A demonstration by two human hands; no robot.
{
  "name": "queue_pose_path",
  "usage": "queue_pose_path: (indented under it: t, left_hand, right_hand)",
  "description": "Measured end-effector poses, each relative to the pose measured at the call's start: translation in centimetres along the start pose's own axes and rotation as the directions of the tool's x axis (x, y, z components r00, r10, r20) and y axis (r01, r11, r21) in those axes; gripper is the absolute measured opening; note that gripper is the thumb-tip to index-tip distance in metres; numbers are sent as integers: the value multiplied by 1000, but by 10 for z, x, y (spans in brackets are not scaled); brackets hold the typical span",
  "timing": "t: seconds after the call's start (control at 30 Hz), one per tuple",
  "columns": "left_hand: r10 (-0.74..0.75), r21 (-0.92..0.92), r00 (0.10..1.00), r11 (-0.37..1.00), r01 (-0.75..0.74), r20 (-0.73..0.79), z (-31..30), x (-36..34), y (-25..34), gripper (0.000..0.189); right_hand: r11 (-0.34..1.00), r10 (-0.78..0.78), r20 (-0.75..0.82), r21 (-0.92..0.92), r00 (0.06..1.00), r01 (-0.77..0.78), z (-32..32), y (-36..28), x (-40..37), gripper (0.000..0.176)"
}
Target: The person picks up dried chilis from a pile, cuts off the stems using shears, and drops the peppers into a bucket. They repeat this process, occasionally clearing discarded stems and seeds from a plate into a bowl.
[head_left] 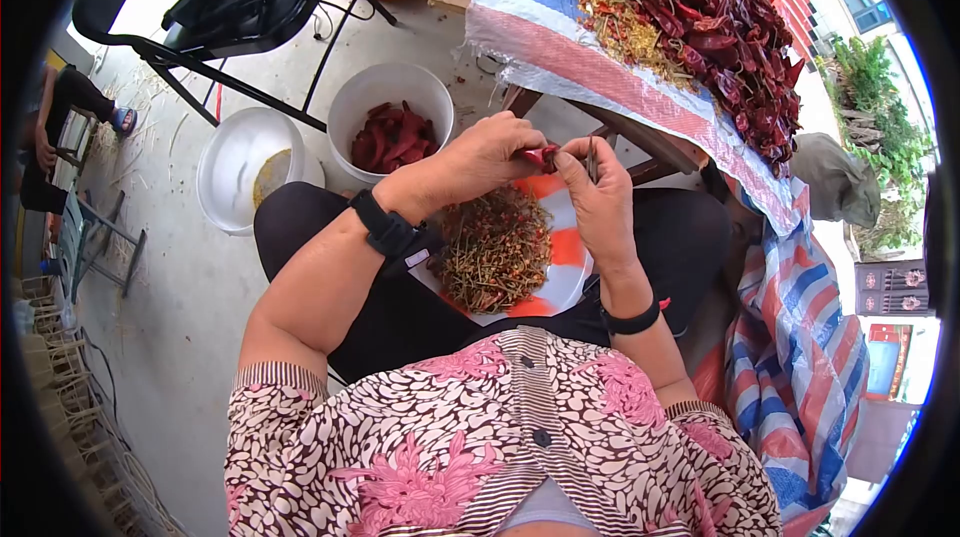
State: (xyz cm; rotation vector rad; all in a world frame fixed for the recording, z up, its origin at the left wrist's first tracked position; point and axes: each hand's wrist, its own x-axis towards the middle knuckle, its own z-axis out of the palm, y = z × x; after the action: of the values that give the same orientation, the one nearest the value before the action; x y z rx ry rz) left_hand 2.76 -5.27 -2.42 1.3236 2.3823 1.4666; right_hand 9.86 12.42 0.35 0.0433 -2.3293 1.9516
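Note:
My left hand [485, 159] is closed around a dried red chili pepper [541, 156], whose end sticks out past the fingertips. Close against it, my right hand [602, 195] pinches at the pepper's end and also grips a thin dark metal tool [592, 159]; its exact kind is too small to tell. Under both hands, on my lap, lies a white and orange basin [568, 272] holding a heap of stems and seeds [492, 252]. Left of my left wrist stands a white bucket [345, 97] with red chili pieces [396, 140] inside.
A second white bucket [225, 172] with some yellowish matter stands farther left. Dried chilies [700, 27] are piled on a striped woven sheet [560, 37] over a table at the upper right. A black folding chair [250, 7] is at the upper left. Another person's foot [124, 121] shows at far left.

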Motion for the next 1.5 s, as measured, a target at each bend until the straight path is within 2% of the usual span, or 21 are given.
queue_pose_path:
  t: [0.03,0.1,0.2,0.23,0.3,0.47,0.5,0.57,0.7,0.8,0.9,1.0,1.03,1.17,1.23,1.27,1.3,1.37,1.4,1.43,1.5]
  left_hand:
    - [-52,-59,999,997,53,7,-3,0,5,25]
    - [-150,-172,988,973,154,36,-10,1,17,27]
    - [-147,-215,986,963,162,81,-8,-1,14,33]
    - [-173,-321,978,925,203,120,-9,0,15,35]
    - [-210,-511,955,809,289,208,-13,1,20,39]
    - [-220,-653,963,708,269,158,-14,3,31,28]
    - [-224,-674,962,689,268,154,-12,4,30,26]
    - [-258,-619,954,727,297,155,-11,3,25,22]
    - [-300,-576,945,753,317,129,-9,3,20,21]
    - [-312,-532,944,783,322,112,-12,3,23,19]
    - [-340,-478,936,810,340,90,-10,2,22,17]
    - [-275,-379,961,888,259,12,-9,0,16,15]
    - [-291,-331,957,905,267,-25,-8,-1,14,14]
    - [-391,-150,894,919,365,-220,-13,-3,-3,10]
    - [-410,-10,874,907,422,-260,-25,-9,-18,12]
    - [-416,87,865,887,454,-280,-31,-10,-19,13]
    - [-416,181,857,858,480,-304,-36,-10,-21,15]
    - [-408,413,854,752,515,-322,-45,-14,-29,17]
    - [-403,516,851,677,525,-337,-48,-16,-33,18]
    - [-428,558,837,625,546,-341,-49,-18,-37,19]
    - [-479,631,802,510,585,-358,-50,-21,-44,22]
  right_hand:
    - [1000,17,-4,19,1000,-17,-1,-2,0,13]
    - [952,149,51,261,988,-157,-7,-4,0,13]
    - [833,260,119,473,958,-285,-10,-10,-1,14]
    - [794,286,137,519,948,-315,-11,-13,-1,14]
    - [709,325,245,576,913,-407,-18,-15,-1,16]
    - [497,309,470,662,827,-561,-28,-6,-1,16]
    - [510,337,436,660,834,-551,-25,-8,-1,16]
    - [535,392,367,655,843,-534,-16,-14,-3,15]
    - [688,339,253,590,906,-422,-10,-13,-7,19]
    - [857,271,203,394,941,-332,-10,-13,-6,18]
    - [924,247,121,269,961,-271,-3,-16,-4,20]
    - [940,269,127,182,955,-289,-3,-13,-4,23]
    - [925,290,157,208,944,-319,-4,-12,-4,23]
    - [865,328,248,310,912,-395,-8,-13,-10,24]
    - [908,259,197,285,945,-308,-2,-14,-14,24]
    - [932,242,218,218,945,-289,-3,-7,-12,22]
    - [987,97,236,103,967,-124,-2,9,-11,21]
    - [979,195,346,-124,918,-161,-5,30,-15,18]
    - [920,103,376,-387,921,55,-7,35,-18,18]
    - [751,28,424,-606,905,261,-8,40,-22,18]
    - [819,81,401,-548,912,169,-7,49,-23,19]
